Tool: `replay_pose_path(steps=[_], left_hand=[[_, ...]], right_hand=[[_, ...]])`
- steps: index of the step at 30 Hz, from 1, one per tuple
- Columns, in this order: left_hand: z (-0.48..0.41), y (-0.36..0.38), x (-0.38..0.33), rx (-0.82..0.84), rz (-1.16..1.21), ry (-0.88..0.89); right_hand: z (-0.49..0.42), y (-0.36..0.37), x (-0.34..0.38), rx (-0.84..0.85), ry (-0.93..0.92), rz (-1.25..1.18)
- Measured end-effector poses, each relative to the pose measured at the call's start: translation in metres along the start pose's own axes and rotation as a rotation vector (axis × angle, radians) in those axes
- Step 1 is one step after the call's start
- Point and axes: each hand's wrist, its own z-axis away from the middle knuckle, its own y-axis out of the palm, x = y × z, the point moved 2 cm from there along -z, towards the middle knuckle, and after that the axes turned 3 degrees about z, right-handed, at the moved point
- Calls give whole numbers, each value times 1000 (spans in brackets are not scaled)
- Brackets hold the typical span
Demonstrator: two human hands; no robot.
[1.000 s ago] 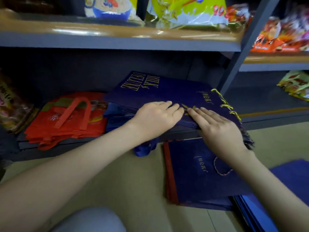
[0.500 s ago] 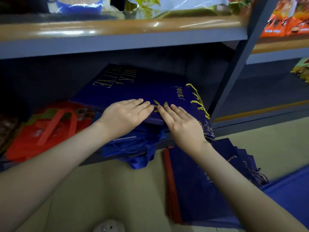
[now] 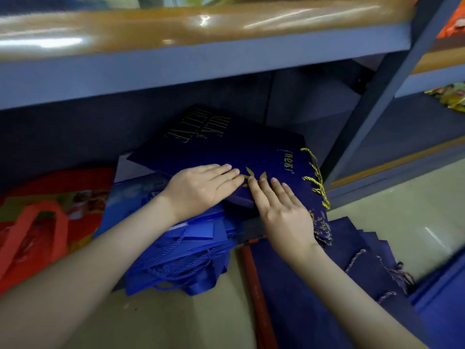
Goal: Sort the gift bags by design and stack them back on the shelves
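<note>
- Under the shelf board [image 3: 201,59], we're pressing both hands flat on top of the navy gift bag stack [image 3: 226,144].
- L hand [image 3: 201,187]: lying palm down at the stack's near edge, fingers [image 3: 224,172] straight & close together, gripping nothing.
- R hand [image 3: 284,210]: lying palm down just beside it, fingers [image 3: 254,190] straight & slightly spread. Their tips are almost meeting the L fingertips by a gold leaf mark [image 3: 251,172], w/ nothing pinched.
- Navy stack is lying at an angle, w/ its gold lettering reading upside down to us. Its gold cord handles [image 3: 315,177] are hanging off the right edge, near the shelf post [image 3: 372,102].
- The stack is resting partly on a pile of bright blue bags [image 3: 181,253], whose blue cords are spilling forward over the floor [image 3: 402,197].
- Left of that pile, red bags [image 3: 37,222] w/ orange-red strap handles are lying under the same board.
- On the floor below our R wrist, more navy bags [image 3: 302,285] are lying fanned out, w/ a red edge [image 3: 254,285] along their left side.
- Another blue pile [image 3: 442,306] is showing at far right, cut off by the frame.
</note>
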Motion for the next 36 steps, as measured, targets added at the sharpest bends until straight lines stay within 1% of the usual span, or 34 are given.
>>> replay_pose_path(steps=[4, 6, 8, 12, 15, 18, 21, 25, 27, 29, 30, 32, 34, 36], left_hand=[[2, 21, 20, 33, 30, 47], [2, 28, 18, 51, 27, 77], [5, 30, 15, 46, 54, 70], [5, 17, 17, 7, 39, 88], [1, 2, 20, -58, 11, 129], [-4, -8, 27, -109, 2, 166], [-4, -5, 41, -125, 0, 172], [3, 20, 39, -50, -7, 166], [8, 32, 30, 16, 18, 130], [12, 37, 23, 41, 55, 76], [11, 37, 20, 38, 64, 56], [8, 33, 13, 29, 71, 32], [2, 23, 8, 8, 67, 20], [-6, 6, 5, -17, 73, 6]], right_hand=[[-8, 21, 3, 44, 53, -5], [-3, 27, 3, 66, 55, -1], [2, 28, 4, 76, 54, -13], [2, 15, 12, 57, 100, -59], [3, -2, 21, -2, 164, -74], [-3, -13, 31, -38, 209, -41], [-11, -7, 37, -36, 201, -16], [-4, 20, 24, 80, 118, 12], [4, 26, 18, 128, 74, 9], [7, 26, 12, 220, 36, 4], [7, 25, 9, 285, 41, -9], [6, 18, 3, 355, 89, -4], [8, 6, 1, 280, 93, 20], [5, -11, -1, 264, 104, 30]])
